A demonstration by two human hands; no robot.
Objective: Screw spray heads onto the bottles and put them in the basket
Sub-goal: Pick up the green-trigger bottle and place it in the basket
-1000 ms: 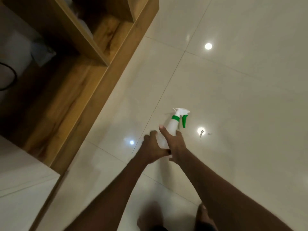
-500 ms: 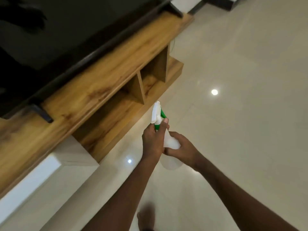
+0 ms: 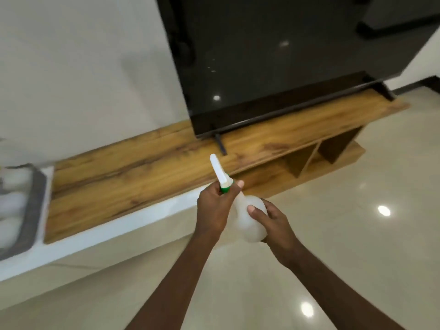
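Note:
I hold a white translucent spray bottle (image 3: pixel 247 222) tilted in mid-air in front of me, over the floor. My right hand (image 3: pixel 273 225) wraps its round body from the right. My left hand (image 3: pixel 215 207) grips the neck at the green collar of the white spray head (image 3: pixel 220 172), which points up and to the left. At the far left edge a grey basket (image 3: pixel 33 210) sits on a white ledge, with white bottle shapes blurred inside it.
A long wooden TV bench (image 3: pixel 147 179) runs behind the bottle, with open cubbies (image 3: pixel 309 160) at its right. A large black TV (image 3: pixel 273 67) stands on it. Glossy beige floor tiles (image 3: pixel 357 234) spread to the right and below.
The view has swung up and left from the floor to the bench, TV and basket. The bottle has come up off the floor; my left hand shifted to the spray head's neck.

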